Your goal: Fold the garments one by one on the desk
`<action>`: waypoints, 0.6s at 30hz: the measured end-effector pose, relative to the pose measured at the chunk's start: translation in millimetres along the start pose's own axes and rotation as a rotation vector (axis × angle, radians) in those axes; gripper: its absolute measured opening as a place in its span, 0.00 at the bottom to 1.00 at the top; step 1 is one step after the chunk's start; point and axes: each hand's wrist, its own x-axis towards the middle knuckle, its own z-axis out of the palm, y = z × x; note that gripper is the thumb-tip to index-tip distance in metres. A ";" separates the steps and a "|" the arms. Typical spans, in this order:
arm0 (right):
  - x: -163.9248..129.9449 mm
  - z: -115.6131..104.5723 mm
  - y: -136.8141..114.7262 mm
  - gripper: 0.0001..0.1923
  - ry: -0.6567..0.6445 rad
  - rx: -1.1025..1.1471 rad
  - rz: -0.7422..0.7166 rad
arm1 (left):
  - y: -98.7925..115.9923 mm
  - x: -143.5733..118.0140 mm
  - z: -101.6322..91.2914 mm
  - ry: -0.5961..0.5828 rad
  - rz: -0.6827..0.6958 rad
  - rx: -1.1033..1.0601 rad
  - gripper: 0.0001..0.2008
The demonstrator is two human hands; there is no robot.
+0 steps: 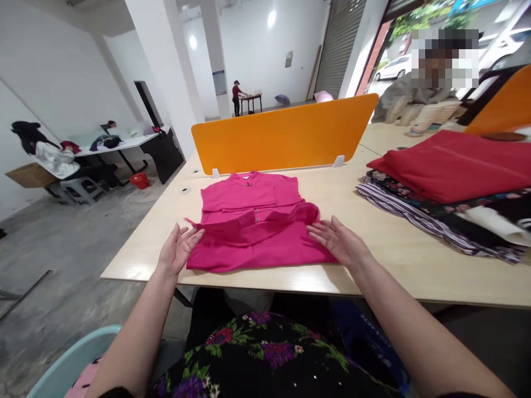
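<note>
A bright pink garment (253, 224) with a collar and buttons lies partly folded on the pale wooden table (398, 243), its lower part turned up over the middle. My left hand (177, 249) hovers at the garment's left edge, palm up, fingers spread, holding nothing. My right hand (340, 241) is at the right edge, fingers apart and just touching the fabric.
An orange divider panel (282, 132) stands behind the garment. A stack of folded clothes (452, 182), red on top, sits at the right. A person sits across the table at the far right; others work at tables on the left and in the back.
</note>
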 end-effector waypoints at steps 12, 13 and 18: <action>-43.0 -35.8 24.0 0.15 -0.237 -1.250 -0.646 | -66.7 -38.9 -51.4 -0.486 0.796 1.800 0.20; -40.8 -38.5 26.1 0.16 -0.290 -1.355 -0.689 | -70.2 -37.5 -53.3 -0.480 0.842 1.892 0.21; -38.9 -40.6 30.9 0.19 -0.284 -1.592 -0.786 | -67.3 -22.0 -61.4 -0.443 0.975 2.014 0.18</action>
